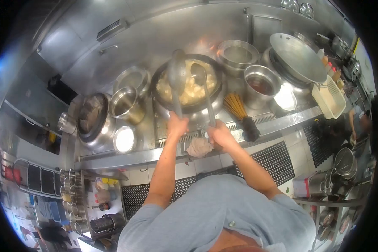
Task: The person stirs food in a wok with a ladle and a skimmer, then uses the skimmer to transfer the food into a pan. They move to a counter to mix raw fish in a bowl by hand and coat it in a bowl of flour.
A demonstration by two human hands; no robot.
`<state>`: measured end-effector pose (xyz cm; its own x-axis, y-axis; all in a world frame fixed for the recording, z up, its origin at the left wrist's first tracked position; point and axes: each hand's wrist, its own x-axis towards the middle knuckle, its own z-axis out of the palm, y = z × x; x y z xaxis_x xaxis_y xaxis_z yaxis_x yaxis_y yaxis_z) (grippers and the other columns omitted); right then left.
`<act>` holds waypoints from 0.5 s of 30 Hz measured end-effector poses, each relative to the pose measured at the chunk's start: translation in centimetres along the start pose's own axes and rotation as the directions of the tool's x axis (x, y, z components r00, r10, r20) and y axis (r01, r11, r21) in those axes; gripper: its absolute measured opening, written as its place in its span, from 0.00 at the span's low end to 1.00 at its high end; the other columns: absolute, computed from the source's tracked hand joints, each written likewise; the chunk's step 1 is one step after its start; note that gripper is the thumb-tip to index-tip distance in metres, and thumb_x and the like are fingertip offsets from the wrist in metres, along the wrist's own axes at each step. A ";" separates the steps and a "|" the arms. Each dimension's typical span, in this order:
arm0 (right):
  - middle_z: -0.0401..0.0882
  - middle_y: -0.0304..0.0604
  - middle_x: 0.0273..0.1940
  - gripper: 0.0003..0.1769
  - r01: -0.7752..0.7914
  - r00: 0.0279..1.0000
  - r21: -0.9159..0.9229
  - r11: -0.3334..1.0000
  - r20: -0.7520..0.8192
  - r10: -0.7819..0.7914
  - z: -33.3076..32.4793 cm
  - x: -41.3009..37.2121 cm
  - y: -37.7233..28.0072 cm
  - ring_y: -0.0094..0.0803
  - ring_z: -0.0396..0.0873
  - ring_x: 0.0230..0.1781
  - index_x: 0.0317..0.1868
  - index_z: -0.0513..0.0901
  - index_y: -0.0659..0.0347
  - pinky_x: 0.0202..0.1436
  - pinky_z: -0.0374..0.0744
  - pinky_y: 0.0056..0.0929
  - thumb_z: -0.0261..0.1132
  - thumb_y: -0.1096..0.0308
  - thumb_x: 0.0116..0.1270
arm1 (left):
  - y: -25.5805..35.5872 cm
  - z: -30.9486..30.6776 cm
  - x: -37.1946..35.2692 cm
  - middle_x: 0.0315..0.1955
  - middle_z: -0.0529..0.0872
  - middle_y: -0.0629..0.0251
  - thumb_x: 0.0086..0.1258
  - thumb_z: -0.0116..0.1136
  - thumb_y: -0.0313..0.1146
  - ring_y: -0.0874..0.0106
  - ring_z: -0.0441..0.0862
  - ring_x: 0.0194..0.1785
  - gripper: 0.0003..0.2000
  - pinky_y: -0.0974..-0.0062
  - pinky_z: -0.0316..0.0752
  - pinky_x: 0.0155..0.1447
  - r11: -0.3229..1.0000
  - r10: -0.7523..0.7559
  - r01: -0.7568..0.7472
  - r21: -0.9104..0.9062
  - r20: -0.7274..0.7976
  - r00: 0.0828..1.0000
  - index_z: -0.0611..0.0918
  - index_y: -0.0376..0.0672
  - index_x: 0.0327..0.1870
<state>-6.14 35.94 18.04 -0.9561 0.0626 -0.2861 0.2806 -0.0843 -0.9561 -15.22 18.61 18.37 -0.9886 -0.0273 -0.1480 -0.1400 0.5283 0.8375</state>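
Both ladles are at the wok, which sits in the middle of the metal surface and contains pale, chunky food. The large ladle lies over the left part of the wok, its head reaching toward the far rim; the smaller ladle is beside it, head over the food.

Immediately right of the wok is a bundle of thin sticks with a dark end, occupying the space before a pot of dark reddish liquid. A second pot stands behind; farther right are a broad metal pan and a pale basket. Left of the wok stands a tall metal pot. A crumpled cloth lies at the front edge, next to the right hand; contact cannot be determined.

The left hand is closed around the large ladle's handle, the right around the smaller one's. Both forearms extend forward, converging toward the wok.
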 end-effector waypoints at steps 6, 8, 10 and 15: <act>0.74 0.41 0.25 0.17 0.000 1.000 -0.072 0.997 0.027 0.002 4.5 1.4 -1.4 0.29 0.72 0.18 0.47 0.72 0.69 0.20 0.71 0.28 0.58 0.70 0.58 | -3.6 1.0 3.2 0.31 0.79 0.50 0.60 0.56 0.27 0.67 0.78 0.22 0.21 0.68 0.75 0.25 0.909 -0.035 0.046 -0.414 0.036 0.999 0.66 0.28 0.52; 0.75 0.43 0.27 0.19 0.064 0.997 -0.146 0.987 0.046 -0.058 5.1 3.0 0.0 0.30 0.73 0.19 0.49 0.72 0.71 0.22 0.72 0.30 0.59 0.69 0.59 | -5.2 0.6 4.7 0.28 0.78 0.55 0.60 0.56 0.26 0.69 0.76 0.21 0.17 0.69 0.74 0.24 0.725 -0.079 0.188 -0.663 0.191 0.978 0.68 0.30 0.48; 0.76 0.46 0.29 0.20 0.073 0.995 -0.238 0.969 0.083 -0.054 5.1 3.6 -0.3 0.31 0.75 0.21 0.50 0.72 0.72 0.25 0.74 0.32 0.59 0.68 0.60 | -5.6 -0.1 4.9 0.26 0.76 0.58 0.60 0.55 0.25 0.70 0.74 0.20 0.12 0.70 0.73 0.24 0.525 -0.078 0.295 -0.798 0.300 0.951 0.71 0.32 0.43; 0.79 0.60 0.29 0.22 0.145 0.985 -0.464 0.874 0.150 -0.083 2.3 2.1 -3.8 0.43 0.81 0.22 0.49 0.70 0.78 0.28 0.77 0.40 0.57 0.69 0.58 | -4.7 -0.6 3.7 0.21 0.76 0.65 0.63 0.55 0.26 0.75 0.72 0.17 0.03 0.72 0.75 0.28 0.275 -0.069 0.416 -0.867 0.413 0.908 0.75 0.38 0.32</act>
<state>-9.41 34.13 21.26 -0.9779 -0.0809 -0.1926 0.1456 0.3967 -0.9063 -18.25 15.53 14.14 -0.8650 0.2896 -0.4098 -0.4975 -0.6021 0.6245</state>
